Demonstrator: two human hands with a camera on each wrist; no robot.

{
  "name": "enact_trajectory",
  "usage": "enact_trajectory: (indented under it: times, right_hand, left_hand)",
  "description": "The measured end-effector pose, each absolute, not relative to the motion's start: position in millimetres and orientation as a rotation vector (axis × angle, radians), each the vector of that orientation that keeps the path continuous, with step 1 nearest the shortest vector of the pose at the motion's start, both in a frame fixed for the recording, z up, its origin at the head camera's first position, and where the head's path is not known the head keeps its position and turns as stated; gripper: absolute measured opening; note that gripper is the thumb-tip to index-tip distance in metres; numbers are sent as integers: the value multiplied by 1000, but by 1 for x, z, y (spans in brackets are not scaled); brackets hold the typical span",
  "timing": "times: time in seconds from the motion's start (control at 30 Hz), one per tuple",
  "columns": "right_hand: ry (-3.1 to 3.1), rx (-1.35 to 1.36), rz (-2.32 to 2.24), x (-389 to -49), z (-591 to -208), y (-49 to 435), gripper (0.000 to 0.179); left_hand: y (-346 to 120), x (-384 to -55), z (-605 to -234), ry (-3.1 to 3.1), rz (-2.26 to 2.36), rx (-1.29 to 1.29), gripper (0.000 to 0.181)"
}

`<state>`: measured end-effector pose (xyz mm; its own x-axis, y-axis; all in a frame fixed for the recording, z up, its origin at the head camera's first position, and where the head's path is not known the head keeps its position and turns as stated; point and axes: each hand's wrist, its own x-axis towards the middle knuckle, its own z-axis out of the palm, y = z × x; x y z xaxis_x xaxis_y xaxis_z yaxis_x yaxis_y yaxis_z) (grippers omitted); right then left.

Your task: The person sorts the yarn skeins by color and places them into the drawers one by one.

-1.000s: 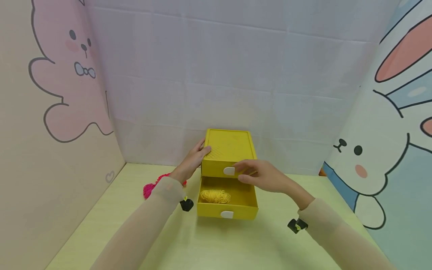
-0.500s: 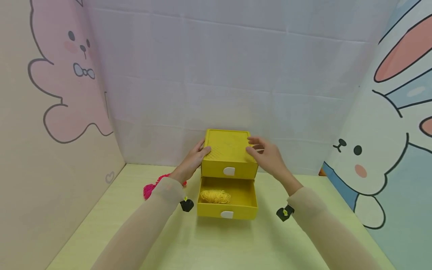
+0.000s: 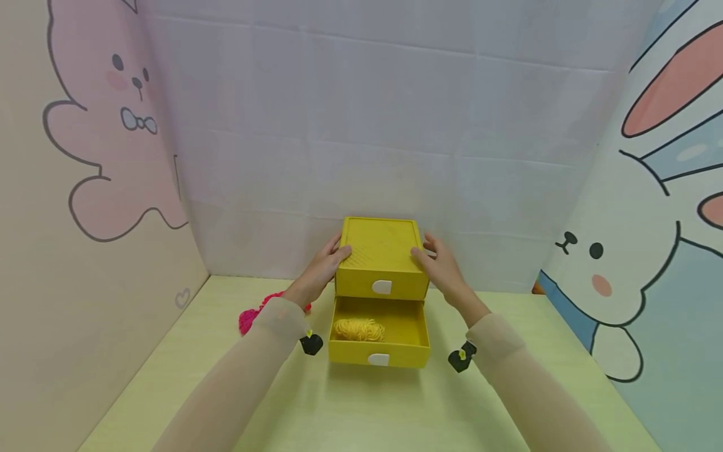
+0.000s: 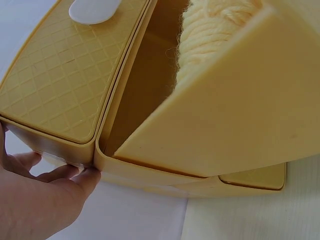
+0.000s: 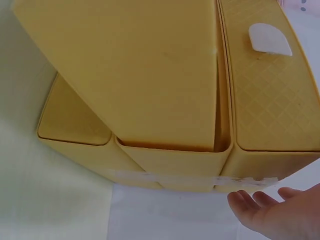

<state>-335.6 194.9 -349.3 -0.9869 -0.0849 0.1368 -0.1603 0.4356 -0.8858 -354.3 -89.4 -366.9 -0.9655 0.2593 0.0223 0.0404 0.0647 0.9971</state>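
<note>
A yellow drawer cabinet (image 3: 381, 242) stands against the back wall. Its top drawer (image 3: 353, 284) is closed, while the middle drawer (image 3: 347, 353) is pulled out with a skein of yellow yarn (image 3: 359, 329) in its left part. My left hand (image 3: 317, 274) holds the cabinet's left side, thumb over the top edge and fingers on the side wall (image 4: 55, 200). On the opposite side is my right hand (image 3: 449, 273), thumb at the top's right edge. In the right wrist view its loosely bent fingers (image 5: 250, 205) lie close by the side wall; contact there cannot be told.
Bright pink yarn-like material (image 3: 246, 320) lies on the table left of the cabinet, partly hidden by my left arm. Printed wall sheets enclose the pale table (image 3: 361, 408) at left, back and right. A closed bottom drawer (image 5: 75, 115) sits under the pulled-out one.
My right hand has moved from the top drawer's white tab, up and round to the cabinet's right side. The left hand stays on the left side, and the drawers look unchanged.
</note>
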Motion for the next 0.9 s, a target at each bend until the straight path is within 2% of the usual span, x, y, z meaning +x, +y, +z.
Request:
enact_trajectory:
  times: [0.17,0.57,0.9]
  right_hand:
    - [-2581,153,1757,-336,-351,192,74]
    - [-2459,175,1991,-335,-360,189,65]
    - [-2411,231,2116,-336,-364,192,68]
  left_hand:
    - [-91,-353,-367,2165,2021,329,67]
    - [-92,-350,-365,2169,2027,315,68]
    - [-92,-353,-368,2194,2006,275,70]
